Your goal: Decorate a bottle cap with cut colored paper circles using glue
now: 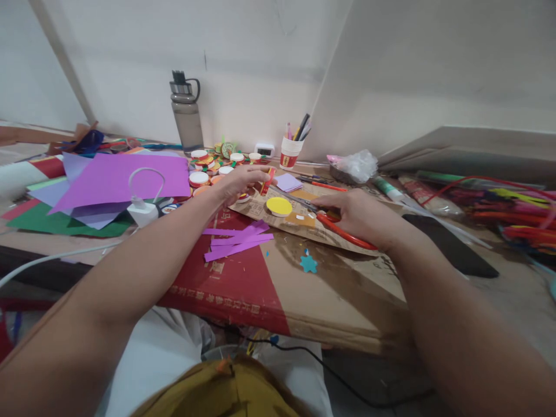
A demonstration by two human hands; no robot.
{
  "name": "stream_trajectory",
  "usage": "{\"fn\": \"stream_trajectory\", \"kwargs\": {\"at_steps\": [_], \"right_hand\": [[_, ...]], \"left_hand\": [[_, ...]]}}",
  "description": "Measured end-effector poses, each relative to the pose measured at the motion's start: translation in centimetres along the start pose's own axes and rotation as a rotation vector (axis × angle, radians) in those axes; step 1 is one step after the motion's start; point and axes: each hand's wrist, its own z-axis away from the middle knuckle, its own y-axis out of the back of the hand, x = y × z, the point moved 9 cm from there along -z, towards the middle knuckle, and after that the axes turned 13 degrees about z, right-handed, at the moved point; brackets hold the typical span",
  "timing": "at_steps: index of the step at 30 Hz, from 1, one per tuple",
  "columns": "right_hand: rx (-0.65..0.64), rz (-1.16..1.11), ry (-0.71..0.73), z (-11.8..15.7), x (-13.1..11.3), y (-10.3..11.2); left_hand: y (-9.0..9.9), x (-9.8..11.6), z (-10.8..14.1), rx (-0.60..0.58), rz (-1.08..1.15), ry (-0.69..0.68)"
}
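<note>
My left hand (241, 183) pinches a small red strip with yellow edges (268, 182) above the work surface. Orange-handled scissors (346, 234) are gripped in my right hand (362, 215), their blades pointing left toward that strip. How far the blades are parted I cannot tell. Just below the blades lies a round yellow disc (278, 206) with a pale rim, on a brown paper sheet (321, 230). Purple paper strips (237, 240) overlap on the red part of the cardboard. Closer to me is a teal flower-shaped cutout (308, 264).
Several white-topped round pieces (198, 178) cluster behind my left hand. Coloured paper sheets (125, 174) and a white plug (143, 214) with its cable lie left. A bottle (186, 116) and a pen cup (290, 153) stand by the wall. A black phone (449, 243) lies right.
</note>
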Motion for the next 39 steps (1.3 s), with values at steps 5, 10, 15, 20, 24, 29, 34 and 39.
{"fn": "stream_trajectory", "kwargs": {"at_steps": [5, 10, 15, 20, 24, 29, 34, 39], "right_hand": [[0.010, -0.005, 0.020, 0.0, -0.4, 0.1], [0.014, -0.017, 0.049, 0.0, -0.7, 0.1], [0.014, 0.001, 0.076, 0.0, -1.1, 0.2], [0.082, -0.049, 0.104, -0.2, -0.6, 0.1], [0.107, -0.071, 0.124, -0.5, -0.4, -0.3], [0.135, -0.155, 0.166, -0.5, -1.0, -0.2], [0.101, -0.272, 0.145, 0.0, -1.5, 0.5], [0.077, -0.458, 0.092, 0.5, -1.7, 0.8]], "left_hand": [[0.0, -0.1, 0.0, -0.008, 0.011, 0.006], [0.1, 0.0, -0.1, -0.017, 0.010, 0.015], [0.0, -0.1, -0.1, -0.045, 0.010, 0.021], [0.1, 0.1, -0.3, -0.056, 0.034, -0.020], [0.3, 0.4, -0.1, 0.003, 0.063, -0.055], [0.4, 0.9, 0.2, 0.064, 0.147, -0.078], [0.3, 1.3, 0.3, 0.040, 0.204, -0.130], [0.1, 1.7, 0.3, 0.021, 0.186, -0.181]]}}
